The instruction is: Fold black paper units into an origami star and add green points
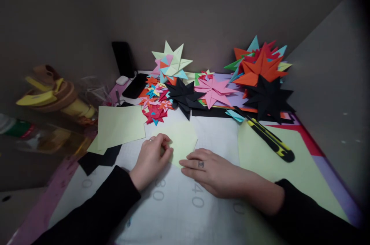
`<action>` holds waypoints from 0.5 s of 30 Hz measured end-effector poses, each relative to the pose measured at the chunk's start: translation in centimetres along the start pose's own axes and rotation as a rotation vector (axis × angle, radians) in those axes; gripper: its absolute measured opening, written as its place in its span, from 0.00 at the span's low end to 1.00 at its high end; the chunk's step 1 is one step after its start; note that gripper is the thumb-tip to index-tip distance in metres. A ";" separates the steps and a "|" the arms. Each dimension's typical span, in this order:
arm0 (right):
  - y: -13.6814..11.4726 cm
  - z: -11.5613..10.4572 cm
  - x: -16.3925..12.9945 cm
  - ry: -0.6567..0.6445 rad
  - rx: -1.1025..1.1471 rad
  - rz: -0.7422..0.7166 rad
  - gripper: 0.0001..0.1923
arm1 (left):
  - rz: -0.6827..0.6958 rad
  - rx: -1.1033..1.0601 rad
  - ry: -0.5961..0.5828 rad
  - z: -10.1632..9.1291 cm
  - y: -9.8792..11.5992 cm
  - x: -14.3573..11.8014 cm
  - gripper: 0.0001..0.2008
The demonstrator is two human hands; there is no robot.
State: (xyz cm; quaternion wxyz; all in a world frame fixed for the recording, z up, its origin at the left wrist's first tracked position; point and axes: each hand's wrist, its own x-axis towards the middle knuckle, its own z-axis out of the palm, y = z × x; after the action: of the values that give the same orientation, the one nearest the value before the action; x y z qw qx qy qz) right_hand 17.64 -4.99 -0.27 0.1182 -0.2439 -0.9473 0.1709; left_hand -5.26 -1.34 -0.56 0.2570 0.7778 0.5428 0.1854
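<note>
Grey walls close in a small desk topped by a white grid mat (179, 206) printed with large numbers. Both hands work on 1 pale yellow sheet (180, 141) lying on the mat. The left hand (150, 160) has its fingers curled, tips pinching the sheet's left edge against the mat. The right hand (208, 170) lies flat, fingers straight and together, their tips pressing the sheet's lower right edge; it grips nothing. Between the 2 sets of fingertips the sheet's lower corner points toward the person.

Left of the left fingers lies another yellow sheet (120, 125) over black paper (98, 158). Beyond the fingers, a heap of small stars (154, 106) in red, blue and pink sits just past the sheet, then a black star (185, 96), a pink star (214, 91) and a pale star (170, 62). Well right of the right fingers, a yellow-and-black knife (270, 139) rests on a large yellow sheet (289, 172), with an orange star (257, 67) above a second black star (268, 98) behind it. A phone (135, 85) and a white case (121, 80) lie at the far left.
</note>
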 end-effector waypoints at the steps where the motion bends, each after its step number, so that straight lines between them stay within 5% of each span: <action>1: 0.0 0.0 0.0 -0.002 0.006 0.002 0.19 | -0.004 -0.005 0.001 0.0 0.0 0.0 0.05; 15: -0.3 -0.3 0.0 -0.092 -0.006 0.018 0.21 | 0.009 0.053 -0.009 0.0 0.1 0.3 0.04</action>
State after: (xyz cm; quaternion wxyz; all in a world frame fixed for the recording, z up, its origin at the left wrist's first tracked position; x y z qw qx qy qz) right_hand 17.63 -5.18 0.07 0.0721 -0.2445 -0.9501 0.1799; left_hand -5.07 -1.14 -0.52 0.2376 0.7875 0.5430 0.1686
